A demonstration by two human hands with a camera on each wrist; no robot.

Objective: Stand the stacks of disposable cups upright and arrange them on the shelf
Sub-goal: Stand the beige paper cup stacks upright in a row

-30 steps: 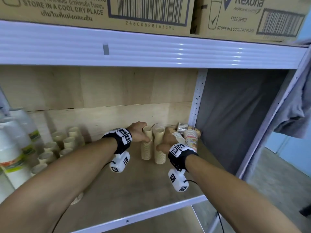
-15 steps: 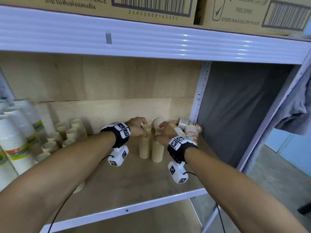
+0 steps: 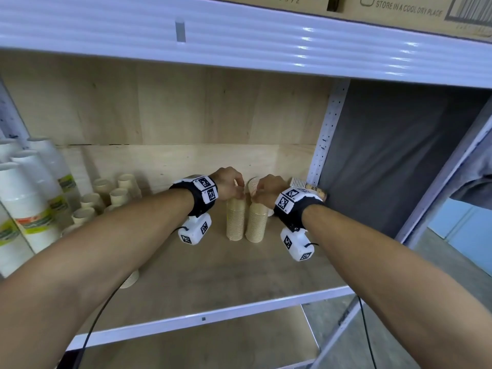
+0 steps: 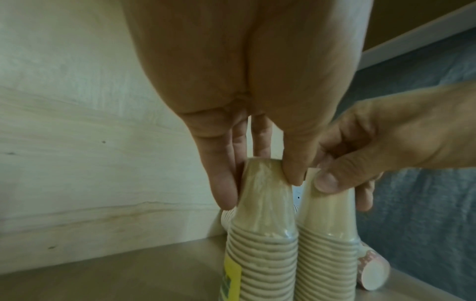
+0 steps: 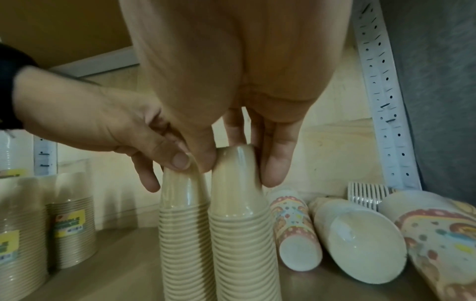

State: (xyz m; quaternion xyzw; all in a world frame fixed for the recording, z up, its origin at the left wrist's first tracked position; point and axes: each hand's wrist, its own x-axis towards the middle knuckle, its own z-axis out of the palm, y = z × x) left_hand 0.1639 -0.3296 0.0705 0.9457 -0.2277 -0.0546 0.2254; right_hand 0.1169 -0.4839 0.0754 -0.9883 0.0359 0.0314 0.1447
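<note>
Two wrapped stacks of tan disposable cups stand upright, rims down, side by side on the wooden shelf [image 3: 213, 283]. My left hand [image 3: 239, 194] pinches the top of the left stack [image 3: 235, 222]; thumb and fingers curl round its top cup, as the left wrist view shows [image 4: 260, 183]. My right hand [image 3: 255, 199] pinches the top of the right stack [image 3: 257, 223]; the right wrist view shows the same grip [image 5: 239, 169]. The left stack [image 4: 262, 254] carries a yellow label. Both stacks touch along their sides.
Several patterned and tan cup stacks [image 5: 360, 244] lie on their sides in the back right corner by the perforated post [image 3: 324, 145]. Upright tan stacks [image 3: 111, 195] and tall white stacks [image 3: 26, 203] stand at the left. One tan stack [image 3: 130, 279] shows under my left forearm.
Both hands have kept their hold on the tops of the two stacks, which now stand straighter and closer together. The head view has tilted down slightly.
</note>
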